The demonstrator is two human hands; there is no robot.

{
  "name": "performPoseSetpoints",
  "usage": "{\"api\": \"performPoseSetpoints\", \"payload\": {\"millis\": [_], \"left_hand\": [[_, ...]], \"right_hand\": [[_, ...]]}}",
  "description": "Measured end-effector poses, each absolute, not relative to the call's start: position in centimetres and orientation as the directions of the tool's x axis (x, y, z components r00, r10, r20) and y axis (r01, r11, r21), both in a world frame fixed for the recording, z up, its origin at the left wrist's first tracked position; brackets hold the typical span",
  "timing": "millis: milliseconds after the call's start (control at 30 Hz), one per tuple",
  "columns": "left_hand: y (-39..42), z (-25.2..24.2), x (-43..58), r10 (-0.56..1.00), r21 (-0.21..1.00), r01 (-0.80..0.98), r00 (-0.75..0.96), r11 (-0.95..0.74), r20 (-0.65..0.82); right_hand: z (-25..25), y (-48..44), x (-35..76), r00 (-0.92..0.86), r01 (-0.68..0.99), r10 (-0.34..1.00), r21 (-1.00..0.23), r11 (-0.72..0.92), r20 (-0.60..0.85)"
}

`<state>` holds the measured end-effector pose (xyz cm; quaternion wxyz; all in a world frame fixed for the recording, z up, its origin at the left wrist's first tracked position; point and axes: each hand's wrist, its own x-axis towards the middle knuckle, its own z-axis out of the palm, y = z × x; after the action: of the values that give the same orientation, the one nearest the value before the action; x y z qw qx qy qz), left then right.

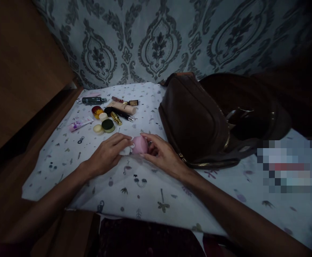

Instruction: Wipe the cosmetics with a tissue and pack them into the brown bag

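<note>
Between my hands, over the patterned white cloth, is a small round pink container [140,145]. My right hand [162,152] grips it from the right, thumb below and fingers above. My left hand [110,151] is closed on a white wipe [127,150], which touches the container's left side. Beyond my left hand lie cosmetics: a dark green-lidded jar [108,125], a pale round jar [98,129], a gold tube [115,118], a beige tube [122,107] and a purple-white tube [80,124].
A large open brown leather bag [193,117] stands right of my hands. A dark bottle [93,100] lies at the back left. The cloth [145,189] covers the table. A patterned wall rises behind, wooden furniture [19,71] stands left, and a blurred-out item lies right.
</note>
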<state>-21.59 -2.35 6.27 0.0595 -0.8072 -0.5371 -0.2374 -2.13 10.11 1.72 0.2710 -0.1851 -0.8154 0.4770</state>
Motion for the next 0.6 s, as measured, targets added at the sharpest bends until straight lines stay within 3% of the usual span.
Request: {"api": "performPoseSetpoints", "payload": {"millis": [167, 400, 600], "left_hand": [[-2.1, 6.2, -21.4, 0.84, 0.195, 0.893, 0.28, -0.406, 0.465], [-1.6, 6.6, -19.3, 0.776, 0.061, 0.873, 0.395, -0.484, 0.492], [-2.4, 6.7, -20.6, 0.824, 0.114, 0.882, 0.373, -0.458, 0.426]], "right_hand": [[1.4, 10.1, -2.3, -0.765, 0.015, 0.579, -0.892, 0.451, 0.28], [1.5, 9.9, -2.4, -0.774, -0.026, 0.569, -0.912, 0.409, 0.277], [1.5, 10.0, -2.5, -0.797, 0.01, 0.589, -0.97, 0.241, 0.138]]}}
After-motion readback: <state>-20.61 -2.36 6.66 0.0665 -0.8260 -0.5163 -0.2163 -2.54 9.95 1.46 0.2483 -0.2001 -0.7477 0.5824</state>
